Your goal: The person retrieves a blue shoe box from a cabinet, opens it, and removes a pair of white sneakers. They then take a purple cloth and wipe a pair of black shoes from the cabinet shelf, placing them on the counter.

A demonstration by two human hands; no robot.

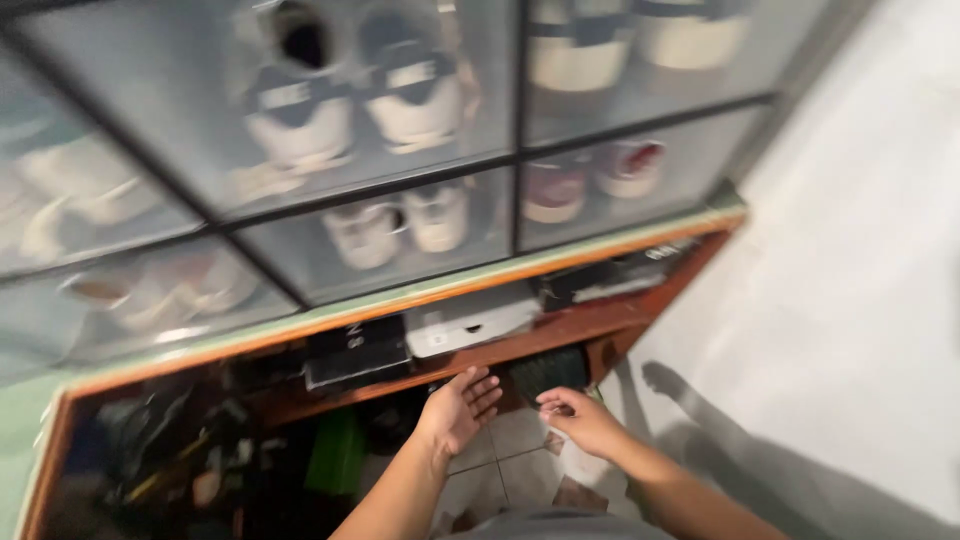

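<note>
Low wooden shelf [560,330], reached toward: left hand [458,408] open-palmed and empty beside a dark shoebox [357,352], right hand [580,418] loosely curled, empty, near a ribbed black item [548,370]; best gripped squarely, both hands.

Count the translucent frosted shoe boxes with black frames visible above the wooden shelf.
6 translucent frosted shoe boxes: top left, top middle, top right, lower left, lower middle, lower right. More may lie beyond the frame.
</note>
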